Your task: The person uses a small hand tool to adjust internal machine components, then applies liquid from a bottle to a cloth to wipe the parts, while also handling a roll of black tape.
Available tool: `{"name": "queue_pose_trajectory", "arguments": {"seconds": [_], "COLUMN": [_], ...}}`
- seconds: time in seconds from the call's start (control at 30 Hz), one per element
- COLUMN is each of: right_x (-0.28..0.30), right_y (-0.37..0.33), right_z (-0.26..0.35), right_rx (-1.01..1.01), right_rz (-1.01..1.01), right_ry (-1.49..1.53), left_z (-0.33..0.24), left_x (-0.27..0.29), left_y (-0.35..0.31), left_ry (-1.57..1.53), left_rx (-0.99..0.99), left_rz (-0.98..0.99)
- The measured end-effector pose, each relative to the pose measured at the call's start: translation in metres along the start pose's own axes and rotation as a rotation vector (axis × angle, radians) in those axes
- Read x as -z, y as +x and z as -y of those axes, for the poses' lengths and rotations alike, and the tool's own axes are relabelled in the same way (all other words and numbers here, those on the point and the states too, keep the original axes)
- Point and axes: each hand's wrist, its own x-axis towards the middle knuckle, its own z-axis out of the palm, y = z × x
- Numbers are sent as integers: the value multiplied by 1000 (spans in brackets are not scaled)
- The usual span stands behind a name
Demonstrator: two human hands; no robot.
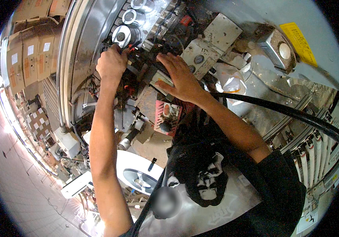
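My left hand (111,65) reaches into a metal machine with its fingers curled down beside a silver disc with a dark centre (121,36). What the fingertips hold is hidden behind the hand. Small red-orange parts (131,47) show just right of those fingers. Farther right, my right hand (180,79) lies palm down over the machine's dark middle, fingers and thumb spread. Its thumb is close to a pale bar-shaped part (162,82). A metal block with a round gauge (199,59) sits just beyond that hand.
Below the hands is a pink slotted tray (168,117) bearing dirty items. A thick black hose (280,107) runs to the right. At lower left stands a white round rim (124,158). Cardboard boxes (27,59) are stacked beyond a metal rail (63,67).
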Motion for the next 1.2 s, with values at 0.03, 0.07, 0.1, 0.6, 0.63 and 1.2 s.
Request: {"name": "queue_pose_trajectory", "arguments": {"seconds": [0.03,0.07,0.1,0.6,0.63,1.2], "right_x": [0,1,1,3,3,7], "right_y": [0,1,1,1,1,5], "right_z": [0,0,1,1,1,2], "right_rx": [1,4,4,11,10,-27], "right_rz": [3,6,7,-11,-11,-42], "right_ry": [-1,-4,-4,12,10,125], "left_z": [2,4,6,-3,-4,20], "left_x": [-1,-3,-5,-12,-12,25], "left_y": [0,1,1,-8,-8,-65], "left_ry": [-6,-13,-20,-24,-31,-415], "left_rx": [2,4,6,57,54,-36], "left_rz": [-2,-5,-8,-111,-99,-379]}}
